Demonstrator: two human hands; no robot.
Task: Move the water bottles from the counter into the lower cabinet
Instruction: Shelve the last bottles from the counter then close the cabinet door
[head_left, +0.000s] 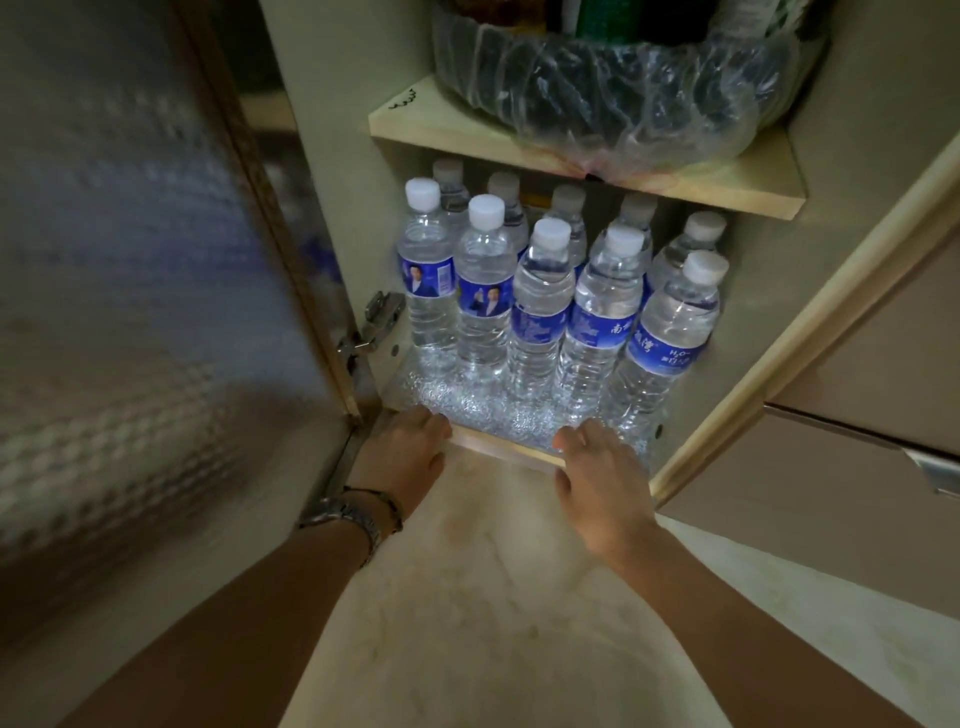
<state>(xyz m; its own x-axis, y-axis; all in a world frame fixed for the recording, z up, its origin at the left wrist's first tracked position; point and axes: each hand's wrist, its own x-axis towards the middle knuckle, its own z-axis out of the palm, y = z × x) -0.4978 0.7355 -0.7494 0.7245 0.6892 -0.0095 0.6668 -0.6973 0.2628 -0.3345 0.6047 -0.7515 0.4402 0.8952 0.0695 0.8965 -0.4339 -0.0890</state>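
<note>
1. Both hands rest empty at the cabinet's (332, 156) bottom edge: left hand (402, 449) at 7 o'clock, fingers loosely curled; right hand (597, 467) at 5 o'clock, fingers spread.
2. Water bottles (535, 312) stand upright in two rows at 12 o'clock, under the shelf (415, 122).

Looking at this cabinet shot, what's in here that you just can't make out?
All in the head view:
- Back row of water bottles: only caps show, front row hides the bodies.
- Contents of the plastic-wrapped bundle on the upper shelf: wrap blurs them, top edge cuts them off.
- The counter: out of frame, so bottles left there can't be counted.
- Cabinet door: blurred.
- Left hand fingertips: curled under the cabinet's front edge.
</note>
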